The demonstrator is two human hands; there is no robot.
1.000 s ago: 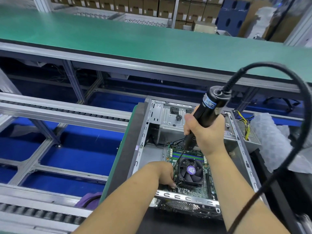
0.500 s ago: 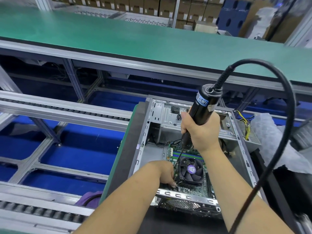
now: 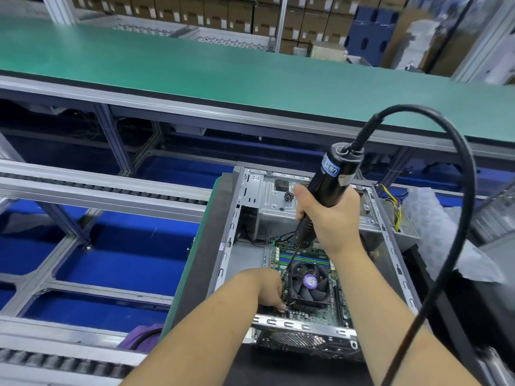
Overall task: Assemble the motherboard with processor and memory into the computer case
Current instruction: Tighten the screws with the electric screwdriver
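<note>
right hand (image 3: 330,218) wraps the electric screwdriver (image 3: 324,190), tilted, bit aimed down-left at the motherboard (image 3: 320,310) inside the open case (image 3: 390,246); left hand (image 3: 269,288) fingertips curl at the board beside the fan (image 3: 309,282).

We see green conveyor belt (image 3: 223,71) across far side. Cardboard boxes (image 3: 211,12) stacked behind it. Roller rails (image 3: 106,188) over blue floor (image 3: 117,263) at left. Bubble wrap (image 3: 434,218) at right; purple item (image 3: 142,337) near bottom.
</note>
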